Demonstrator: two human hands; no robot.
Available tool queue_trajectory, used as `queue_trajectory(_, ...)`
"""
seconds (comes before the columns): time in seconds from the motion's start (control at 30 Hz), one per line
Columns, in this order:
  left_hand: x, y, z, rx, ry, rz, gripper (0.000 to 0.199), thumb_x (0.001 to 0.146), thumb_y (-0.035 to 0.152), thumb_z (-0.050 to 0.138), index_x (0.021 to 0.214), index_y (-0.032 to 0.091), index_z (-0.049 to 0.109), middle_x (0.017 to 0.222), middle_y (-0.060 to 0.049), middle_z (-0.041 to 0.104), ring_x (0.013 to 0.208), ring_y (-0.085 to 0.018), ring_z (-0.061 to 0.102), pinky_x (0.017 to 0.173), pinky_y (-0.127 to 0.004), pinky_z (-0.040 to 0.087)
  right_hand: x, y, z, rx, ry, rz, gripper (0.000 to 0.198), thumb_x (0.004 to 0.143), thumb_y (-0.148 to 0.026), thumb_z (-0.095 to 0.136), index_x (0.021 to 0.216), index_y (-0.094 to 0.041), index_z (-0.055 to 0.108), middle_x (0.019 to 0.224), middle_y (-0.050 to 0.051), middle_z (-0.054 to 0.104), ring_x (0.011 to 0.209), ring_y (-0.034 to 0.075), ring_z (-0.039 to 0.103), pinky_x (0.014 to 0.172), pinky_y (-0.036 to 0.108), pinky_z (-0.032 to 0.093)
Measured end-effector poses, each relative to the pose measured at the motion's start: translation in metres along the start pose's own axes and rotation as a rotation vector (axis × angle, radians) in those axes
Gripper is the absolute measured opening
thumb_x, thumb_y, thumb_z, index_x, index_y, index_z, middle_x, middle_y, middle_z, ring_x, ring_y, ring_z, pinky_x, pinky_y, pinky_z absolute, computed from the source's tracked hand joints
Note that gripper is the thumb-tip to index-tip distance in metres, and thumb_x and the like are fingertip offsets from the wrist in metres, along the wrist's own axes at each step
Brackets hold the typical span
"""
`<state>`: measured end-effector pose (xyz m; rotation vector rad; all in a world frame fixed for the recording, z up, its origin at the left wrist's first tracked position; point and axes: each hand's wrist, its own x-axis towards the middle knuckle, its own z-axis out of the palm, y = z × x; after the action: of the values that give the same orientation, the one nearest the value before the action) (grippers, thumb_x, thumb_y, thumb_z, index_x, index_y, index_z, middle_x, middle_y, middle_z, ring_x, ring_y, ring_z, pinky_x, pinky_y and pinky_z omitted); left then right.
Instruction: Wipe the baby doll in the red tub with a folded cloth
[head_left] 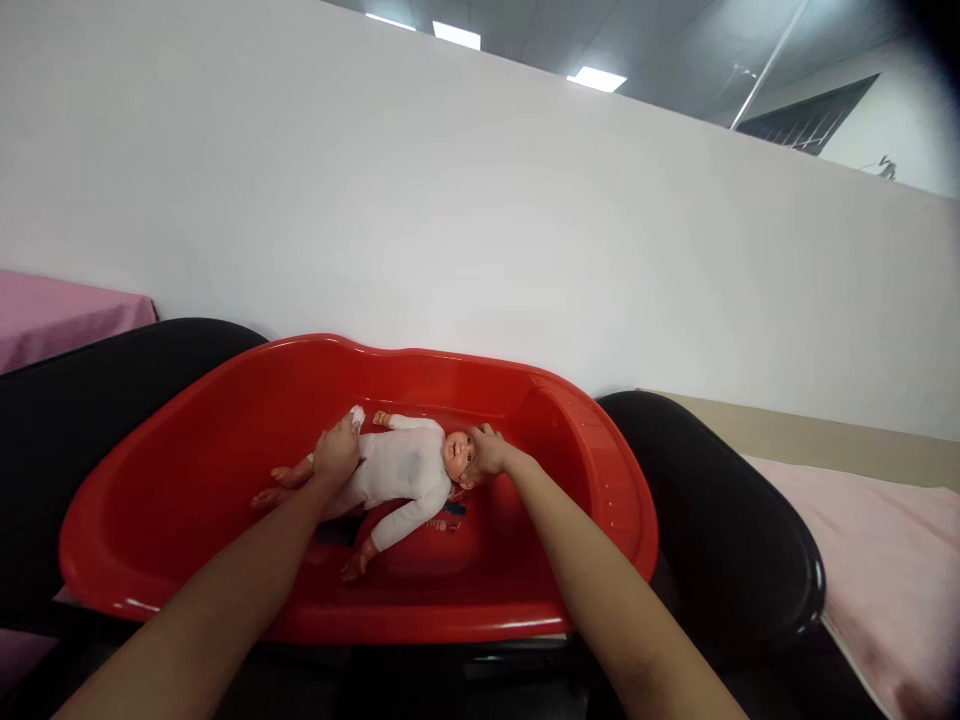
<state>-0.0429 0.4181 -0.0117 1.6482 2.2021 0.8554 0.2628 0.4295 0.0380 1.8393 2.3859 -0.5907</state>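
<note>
A baby doll (401,465) with a white body and white sleeves lies on its back in a red baby bathtub (420,625), head to the right and feet to the left. My right hand (491,450) is curled around the crown of the doll's head. Over the doll's hips and upper legs, my left hand (337,447) is closed on a small white cloth (358,413), whose crumpled end sticks out above the fingers. My left hand and forearm hide part of the doll's legs.
Black rounded surfaces (731,515) flank the tub on both sides. A pale wall (420,200) stands directly behind it. Pink cloth (855,560) covers a surface at the right, and another pink cloth (71,315) shows at the far left.
</note>
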Motion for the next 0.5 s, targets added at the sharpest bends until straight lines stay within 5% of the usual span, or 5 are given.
queue_trajectory(0.1, -0.005, 0.028, 0.005, -0.060, -0.005, 0.186, 0.051, 0.098, 0.042, 0.020, 0.132, 0.016, 0.049, 0.122, -0.015, 0.064, 0.111, -0.030, 0.061, 0.096, -0.043, 0.044, 0.002, 0.000, 0.000, -0.001, -0.003, 0.000, 0.102, 0.044, -0.051, 0.086, 0.132, -0.024, 0.043, 0.129, 0.010, 0.038, 0.120, 0.036, 0.043, 0.097, 0.041, 0.041)
queue_trajectory(0.2, -0.023, 0.053, 0.022, -0.076, -0.217, 0.472, 0.047, 0.098, 0.037, 0.022, 0.127, 0.015, 0.052, 0.122, -0.012, 0.064, 0.113, -0.024, 0.060, 0.100, -0.039, 0.044, 0.002, 0.001, -0.001, 0.011, -0.001, -0.001, 0.101, 0.044, -0.051, 0.086, 0.132, -0.024, 0.044, 0.130, 0.011, 0.037, 0.120, 0.036, 0.043, 0.095, 0.040, 0.042)
queue_trajectory(0.3, -0.042, 0.061, 0.043, -0.035, -0.312, 0.665, 0.044, 0.095, 0.035, 0.036, 0.134, 0.020, 0.049, 0.143, -0.007, 0.051, 0.135, -0.020, 0.041, 0.115, -0.036, 0.028, 0.002, 0.001, 0.001, 0.006, 0.007, -0.008, 0.101, 0.044, -0.051, 0.086, 0.132, -0.023, 0.044, 0.130, 0.011, 0.038, 0.120, 0.037, 0.043, 0.095, 0.040, 0.042)
queue_trajectory(0.5, -0.031, 0.040, 0.050, 0.086, -0.274, 0.594, 0.054, 0.094, 0.033, 0.029, 0.143, 0.012, 0.041, 0.150, -0.014, 0.040, 0.139, -0.025, 0.035, 0.116, -0.038, 0.023, 0.002, 0.002, 0.004, 0.012, 0.015, 0.010, 0.099, 0.045, -0.050, 0.086, 0.130, -0.023, 0.045, 0.131, 0.012, 0.037, 0.122, 0.037, 0.042, 0.096, 0.041, 0.041)
